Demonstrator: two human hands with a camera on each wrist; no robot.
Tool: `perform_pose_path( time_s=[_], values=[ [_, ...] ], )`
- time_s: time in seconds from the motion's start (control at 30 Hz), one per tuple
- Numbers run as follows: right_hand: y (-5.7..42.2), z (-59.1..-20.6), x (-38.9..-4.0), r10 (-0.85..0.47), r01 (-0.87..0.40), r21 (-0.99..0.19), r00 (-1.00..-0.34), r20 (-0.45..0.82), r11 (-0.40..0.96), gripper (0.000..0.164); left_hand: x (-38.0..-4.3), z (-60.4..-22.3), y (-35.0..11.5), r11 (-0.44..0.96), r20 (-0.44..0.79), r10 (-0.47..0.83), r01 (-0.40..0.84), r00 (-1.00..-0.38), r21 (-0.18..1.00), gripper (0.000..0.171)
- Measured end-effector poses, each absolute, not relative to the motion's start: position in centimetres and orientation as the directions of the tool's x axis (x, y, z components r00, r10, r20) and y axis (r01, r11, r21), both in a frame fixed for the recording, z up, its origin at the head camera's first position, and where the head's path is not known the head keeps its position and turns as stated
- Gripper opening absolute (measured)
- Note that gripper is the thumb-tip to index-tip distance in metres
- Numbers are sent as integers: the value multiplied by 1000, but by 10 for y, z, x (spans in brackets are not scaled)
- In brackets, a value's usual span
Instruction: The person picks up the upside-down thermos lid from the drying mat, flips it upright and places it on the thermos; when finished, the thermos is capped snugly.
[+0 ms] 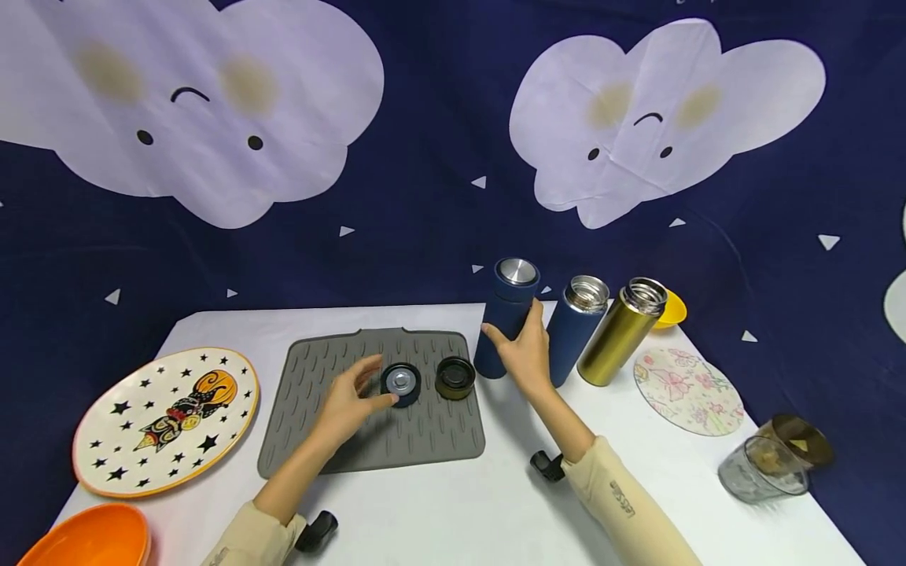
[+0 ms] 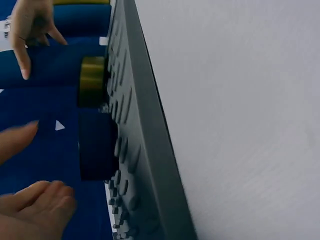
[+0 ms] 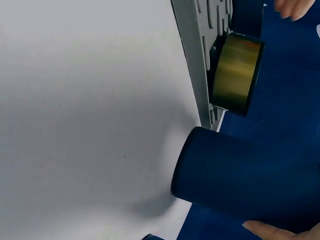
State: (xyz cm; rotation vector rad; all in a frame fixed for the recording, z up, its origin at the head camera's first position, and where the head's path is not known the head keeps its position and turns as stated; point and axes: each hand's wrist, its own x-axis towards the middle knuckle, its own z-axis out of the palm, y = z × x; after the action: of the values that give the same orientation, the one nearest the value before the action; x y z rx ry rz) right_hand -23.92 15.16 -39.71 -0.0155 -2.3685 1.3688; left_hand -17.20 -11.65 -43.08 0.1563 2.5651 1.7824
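Note:
A dark blue lid (image 1: pixel 400 384), its underside facing up, lies on the grey ribbed mat (image 1: pixel 382 440). My left hand (image 1: pixel 347 401) is beside it, thumb and fingers spread on its left side; the left wrist view shows a gap between fingertips and lid. To the lid's right is a gold lid (image 1: pixel 455 379). My right hand (image 1: pixel 525 350) grips a capped blue thermos (image 1: pixel 505 322) standing just past the mat's right edge, thumb across its front and fingers on its right side. In the right wrist view, the base of the thermos (image 3: pixel 240 175) is close to the table.
An uncapped blue thermos (image 1: pixel 575 326) and an uncapped gold thermos (image 1: pixel 619 338) stand right of my right hand. Farther right are a yellow bowl (image 1: pixel 672 310), a patterned round mat (image 1: pixel 686 391) and glasses (image 1: pixel 760 472). A star-patterned plate (image 1: pixel 106 428) and orange bowl (image 1: pixel 99 538) sit at left.

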Motion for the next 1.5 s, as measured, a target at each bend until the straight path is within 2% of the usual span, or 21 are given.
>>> perform_pose_path(
  time_s=[0.1,0.2,0.37,0.5,0.6,0.73,1.0,1.1,1.23,1.37,1.5],
  values=[
    [155,-394,-233,188,-172,-835,-932,310,522,83,-180,-435,-109,493,44,136,106,-990,863,90],
    [156,-390,-222,164,-158,-842,-947,277,516,87,-189,-440,-104,572,17,165,110,-986,813,98],
    [156,-387,-198,142,-127,-852,-963,229,508,90,-197,-447,-98,632,-3,172,108,-985,768,93],
    [159,-388,-183,130,-108,-867,-972,194,487,88,-200,-451,-96,691,61,172,165,-983,704,83],
    [159,-391,-173,98,-115,-881,-979,179,458,79,-200,-453,-96,701,121,163,201,-979,684,78],
    [155,-397,-157,16,-147,-897,-985,169,417,66,-191,-448,-94,666,170,136,217,-976,714,76],
    [146,-405,-138,-151,-145,-948,-983,105,284,44,-147,-416,-78,598,262,135,290,-956,747,79],
    [144,-408,-135,-272,-60,-984,-962,11,170,44,-132,-409,-71,587,300,148,328,-942,740,78],
    [143,-413,-132,-440,97,-995,-893,-91,9,47,-115,-404,-64,579,348,171,380,-922,722,76],
    [142,-419,-128,-548,182,-978,-831,-98,-102,48,-104,-402,-60,572,387,191,423,-902,703,75],
    [141,-424,-122,-595,226,-953,-801,-64,-202,46,-97,-401,-58,559,423,209,462,-882,689,74]
  ],
)
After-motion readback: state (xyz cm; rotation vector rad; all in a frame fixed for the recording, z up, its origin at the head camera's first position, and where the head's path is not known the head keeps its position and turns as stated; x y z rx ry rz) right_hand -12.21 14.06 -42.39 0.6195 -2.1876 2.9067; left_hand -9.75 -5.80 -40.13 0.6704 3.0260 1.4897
